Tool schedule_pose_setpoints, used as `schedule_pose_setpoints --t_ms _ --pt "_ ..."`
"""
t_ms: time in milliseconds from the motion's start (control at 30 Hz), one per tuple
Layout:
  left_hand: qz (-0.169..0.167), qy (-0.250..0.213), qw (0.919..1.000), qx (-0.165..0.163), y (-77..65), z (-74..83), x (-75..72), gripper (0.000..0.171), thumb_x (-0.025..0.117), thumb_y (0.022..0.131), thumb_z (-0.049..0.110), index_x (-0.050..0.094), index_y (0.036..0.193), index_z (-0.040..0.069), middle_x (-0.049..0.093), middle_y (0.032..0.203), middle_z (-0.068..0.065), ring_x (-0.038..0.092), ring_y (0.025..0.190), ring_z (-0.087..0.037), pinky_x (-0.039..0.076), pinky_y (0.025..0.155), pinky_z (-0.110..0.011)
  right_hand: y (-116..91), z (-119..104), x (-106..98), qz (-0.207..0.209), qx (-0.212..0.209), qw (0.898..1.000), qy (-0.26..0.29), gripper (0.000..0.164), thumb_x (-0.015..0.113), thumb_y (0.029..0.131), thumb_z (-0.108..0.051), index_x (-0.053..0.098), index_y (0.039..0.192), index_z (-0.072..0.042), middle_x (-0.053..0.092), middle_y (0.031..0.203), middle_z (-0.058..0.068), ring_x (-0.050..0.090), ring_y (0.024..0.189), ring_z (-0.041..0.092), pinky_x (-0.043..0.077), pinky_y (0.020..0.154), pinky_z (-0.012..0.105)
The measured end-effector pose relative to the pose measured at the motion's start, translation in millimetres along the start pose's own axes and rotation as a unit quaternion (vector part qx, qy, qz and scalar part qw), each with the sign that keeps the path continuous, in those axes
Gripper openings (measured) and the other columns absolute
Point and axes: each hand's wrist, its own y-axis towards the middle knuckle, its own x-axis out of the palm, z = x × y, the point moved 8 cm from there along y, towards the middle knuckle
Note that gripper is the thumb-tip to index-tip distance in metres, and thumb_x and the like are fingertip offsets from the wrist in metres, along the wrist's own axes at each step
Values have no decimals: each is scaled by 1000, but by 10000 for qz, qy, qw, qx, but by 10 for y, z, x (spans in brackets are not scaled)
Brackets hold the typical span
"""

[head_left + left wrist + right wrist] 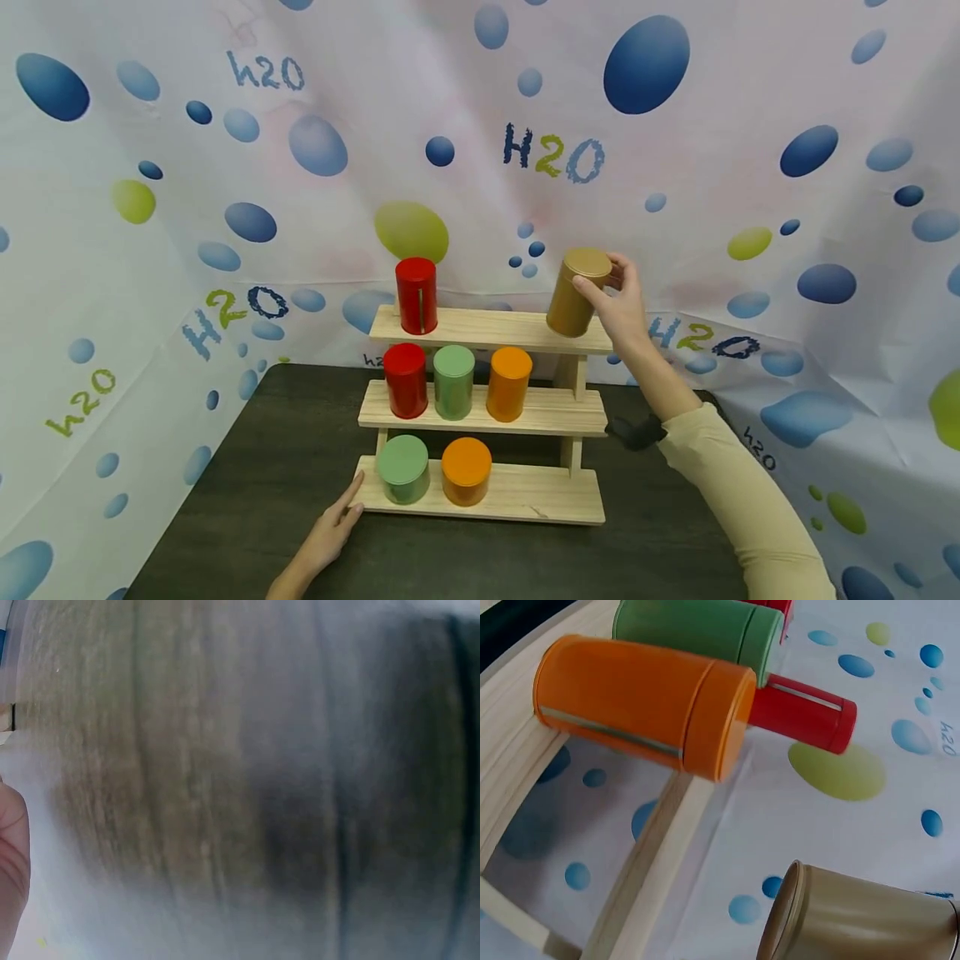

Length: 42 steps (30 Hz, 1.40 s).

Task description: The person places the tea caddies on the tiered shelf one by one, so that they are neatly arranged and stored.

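My right hand [621, 304] grips a gold canister [573, 296] near its lid, fingers and thumb around the side. The canister is tilted over the right end of the top shelf [495, 327]; in the right wrist view its base rim shows at the lower right. With extended fingers, my left hand [333, 529] touches the left end of the bottom shelf [540, 493] of a three-step wooden rack. Nearest that hand stands a green canister [403, 471], with an orange canister [467, 472] to its right.
The middle shelf [558, 410] bears a red canister [406, 382], a green canister [453, 383] and an orange canister [510, 385]. Another red canister [417, 296] stands at the top shelf's left. A dark table [255, 467] lies under the rack, a patterned curtain [337, 217] behind.
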Motion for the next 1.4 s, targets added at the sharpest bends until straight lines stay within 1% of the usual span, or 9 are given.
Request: schedule_pose_setpoints --t_ms 133,233,267,367,400,733,1200,1300,1400 --pt "2 9 10000 66 0 26 -13 55 45 97 27 26 144 7 25 146 -18 27 129 -36 31 98 -55 32 49 219 -54 68 9999 125 52 64 84 -12 38 128 1 44 119 11 41 101 17 36 89 30" --pt "52 140 9999 -62 -7 15 -36 55 46 96 27 27 144 9 33 142 -20 47 116 -30 42 91 -48 38 117 412 -212 65 9997 -75 48 64 84 -12 42 125 2 47 117 15 44 100 20 39 88 29" --pt "49 156 9998 -132 -8 7 -37 55 46 96 28 26 144 10 34 142 -21 56 99 -26 46 84 -44 43 144 471 -267 36 9995 -185 48 65 84 -13 43 124 3 48 117 16 45 100 21 40 89 30" --pt "44 182 9996 -194 -3 -1 -26 56 47 96 29 27 144 12 34 142 -20 52 86 -18 46 79 -38 63 197 588 -326 -153 9981 -492 48 66 84 -14 46 123 4 51 116 18 49 101 26 42 91 34" --pt "51 197 9997 -132 2 9 -18 56 47 95 29 27 144 11 28 145 -17 50 101 -21 44 87 -41 73 202 603 -280 -246 9980 -515 48 67 84 -14 47 123 5 52 115 19 49 101 27 43 91 35" --pt "95 86 9999 75 12 26 -21 54 47 96 25 28 144 8 26 146 -17 30 129 -34 34 98 -53 101 128 685 -76 -678 9976 -90 40 65 84 -8 47 117 8 47 114 21 48 99 29 43 91 40" --pt "82 29 9999 -149 10 -4 -27 56 48 95 26 28 144 9 27 146 -17 40 121 -37 38 94 -52 158 161 940 173 -856 9961 159 36 65 85 -11 49 112 7 48 110 20 50 96 29 45 87 39" --pt "68 -11 9995 -320 -1 -25 -20 56 49 95 26 28 144 11 33 144 -17 55 99 -25 45 85 -46 159 192 995 192 -805 9962 261 34 64 85 -10 48 111 6 47 110 19 49 95 27 45 86 38" --pt "52 -51 9991 -414 -2 -40 -13 56 50 94 26 29 144 13 41 137 -18 46 66 -8 46 72 -37 153 211 1035 257 -790 9962 275 34 64 85 -9 48 111 6 47 110 19 49 94 26 45 86 38"
